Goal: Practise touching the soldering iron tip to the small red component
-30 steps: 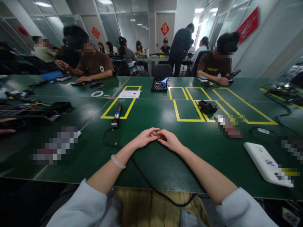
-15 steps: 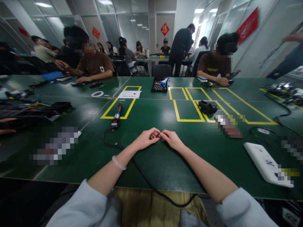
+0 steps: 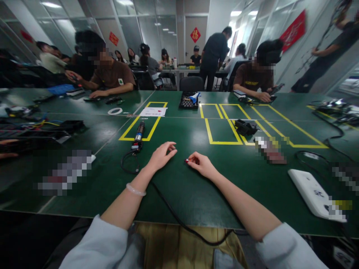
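Observation:
Between the thumb and fingers of my right hand (image 3: 202,164) is a small red and silver piece (image 3: 186,161), too small to name, just above the green table. My left hand (image 3: 162,155) hovers to its left, fingers apart and holding nothing. Beyond my left hand lies a cylindrical tool (image 3: 138,135), dark with a silver and blue band, inside a yellow tape outline. A black cable (image 3: 171,209) runs from it under my left wrist towards the table's front edge.
A black tray of bits (image 3: 188,101) with a blue and white item on it stands at the back. A black bracket-like part (image 3: 245,127) sits on the tape lines at right, a white power bank (image 3: 315,194) nearer. Co-workers sit across the table (image 3: 179,186).
My hands were together at the small piece. Now my left hand has moved away to the left and opened, while my right hand keeps the piece. A person at far right has shifted.

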The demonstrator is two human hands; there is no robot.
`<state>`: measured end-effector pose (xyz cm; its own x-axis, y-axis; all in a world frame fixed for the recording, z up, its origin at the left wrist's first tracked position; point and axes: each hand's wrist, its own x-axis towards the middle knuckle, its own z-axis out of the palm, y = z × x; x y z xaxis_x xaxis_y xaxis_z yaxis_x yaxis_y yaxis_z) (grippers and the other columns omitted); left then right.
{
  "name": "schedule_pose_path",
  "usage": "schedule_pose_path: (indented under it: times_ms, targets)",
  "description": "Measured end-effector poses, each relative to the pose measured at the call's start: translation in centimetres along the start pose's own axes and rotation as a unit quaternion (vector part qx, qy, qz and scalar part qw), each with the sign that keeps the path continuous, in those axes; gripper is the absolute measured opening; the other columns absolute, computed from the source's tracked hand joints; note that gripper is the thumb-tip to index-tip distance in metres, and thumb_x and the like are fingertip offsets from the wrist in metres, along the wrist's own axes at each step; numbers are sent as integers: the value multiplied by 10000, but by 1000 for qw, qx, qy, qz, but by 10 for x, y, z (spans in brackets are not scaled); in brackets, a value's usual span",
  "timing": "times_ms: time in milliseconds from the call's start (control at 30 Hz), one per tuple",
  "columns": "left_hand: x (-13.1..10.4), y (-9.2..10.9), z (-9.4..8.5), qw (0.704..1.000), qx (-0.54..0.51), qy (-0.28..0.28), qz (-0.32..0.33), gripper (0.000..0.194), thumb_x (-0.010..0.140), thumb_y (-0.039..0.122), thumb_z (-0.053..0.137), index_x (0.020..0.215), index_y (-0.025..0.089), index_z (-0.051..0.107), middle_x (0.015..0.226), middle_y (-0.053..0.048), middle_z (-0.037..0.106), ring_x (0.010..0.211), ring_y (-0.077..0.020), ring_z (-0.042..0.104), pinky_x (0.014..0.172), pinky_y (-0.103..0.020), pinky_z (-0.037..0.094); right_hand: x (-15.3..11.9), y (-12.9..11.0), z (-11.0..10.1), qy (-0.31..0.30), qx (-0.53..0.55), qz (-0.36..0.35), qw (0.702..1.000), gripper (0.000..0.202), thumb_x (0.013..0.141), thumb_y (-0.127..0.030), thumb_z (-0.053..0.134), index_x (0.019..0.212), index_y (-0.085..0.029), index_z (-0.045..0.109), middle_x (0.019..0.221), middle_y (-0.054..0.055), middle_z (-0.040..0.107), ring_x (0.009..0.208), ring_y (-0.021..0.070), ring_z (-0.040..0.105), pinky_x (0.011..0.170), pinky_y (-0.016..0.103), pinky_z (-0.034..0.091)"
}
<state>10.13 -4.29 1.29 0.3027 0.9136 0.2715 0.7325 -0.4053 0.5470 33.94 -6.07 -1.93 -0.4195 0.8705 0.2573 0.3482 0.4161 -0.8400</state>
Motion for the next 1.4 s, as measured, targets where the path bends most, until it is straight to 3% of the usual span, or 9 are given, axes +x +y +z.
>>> schedule_pose_path:
  times_ms: [67, 133, 267, 367, 467, 600, 733, 1100, 1400]
  targets:
    - [1, -25, -17, 985, 136, 96, -54, 467, 885, 415, 506, 1297, 195, 498, 1297, -123, 539, 1210, -281, 501, 1020, -430, 406, 0, -1, 0, -2, -5, 1, 1000, 136, 828, -278, 626, 893, -160, 605, 692, -22, 571, 597, 101, 494, 575, 214, 395]
    - [-2, -52, -34, 952, 230, 147, -138, 592, 846, 417, 559, 1369, 170, 433, 1412, -168, 428, 1302, -351, 402, 1056, -491, 362, 0, -2, 0, -5, -7, 1, 1000, 127, 823, -266, 632, 883, -157, 612, 704, -16, 580, 604, 101, 497, 582, 216, 397]
    - [-9, -97, -61, 919, 266, 95, -275, 715, 803, 461, 595, 1413, 161, 374, 1396, -218, 435, 1231, -409, 465, 970, -546, 424, 0, -2, 1, -8, -14, 0, 1000, 132, 828, -274, 636, 875, -152, 620, 708, -14, 584, 607, 102, 499, 588, 219, 401]
    - [-10, -115, -68, 924, 238, 64, -294, 684, 800, 457, 584, 1390, 163, 404, 1324, -217, 501, 1164, -374, 532, 918, -512, 472, 0, -2, 1, -8, -17, 0, 1000, 134, 837, -279, 632, 877, -151, 628, 717, -9, 592, 615, 104, 505, 594, 220, 404]
    - [-7, -117, -67, 926, 231, 71, -289, 640, 756, 408, 626, 1319, 146, 472, 1240, -211, 557, 1115, -342, 565, 898, -472, 489, 0, -2, 0, -5, -22, -2, 1000, 142, 845, -290, 627, 873, -152, 637, 726, -3, 603, 619, 108, 509, 599, 226, 408]
    - [-3, -101, -57, 926, 239, 70, -284, 614, 733, 418, 625, 1262, 130, 509, 1172, -208, 575, 1059, -338, 581, 854, -448, 503, 0, -2, 0, 0, -19, -5, 1000, 160, 846, -308, 626, 869, -150, 646, 738, 6, 615, 622, 111, 514, 602, 232, 410]
    - [-2, -72, -39, 930, 264, 62, -247, 593, 746, 439, 589, 1256, 150, 503, 1152, -170, 565, 1066, -322, 562, 848, -414, 504, 1, 1, 2, 10, -7, 8, 1000, 149, 818, -289, 648, 877, -153, 636, 696, -10, 589, 608, 109, 509, 597, 227, 408]
    - [-9, 11, 22, 978, 209, -14, -16, 682, 767, 331, 571, 1396, 163, 367, 1241, -118, 525, 1113, -271, 505, 912, -362, 476, 3, 6, 3, 48, 19, 7, 999, 151, 817, -279, 629, 919, -169, 608, 702, -20, 571, 593, 106, 491, 571, 223, 396]
    - [-17, 41, 35, 984, 165, -42, 58, 671, 772, 299, 572, 1396, 171, 361, 1254, -118, 512, 1123, -267, 493, 931, -370, 471, 4, 4, 5, 43, -23, 12, 999, 109, 817, -263, 632, 823, -172, 573, 665, -26, 566, 579, 113, 502, 573, 228, 391]
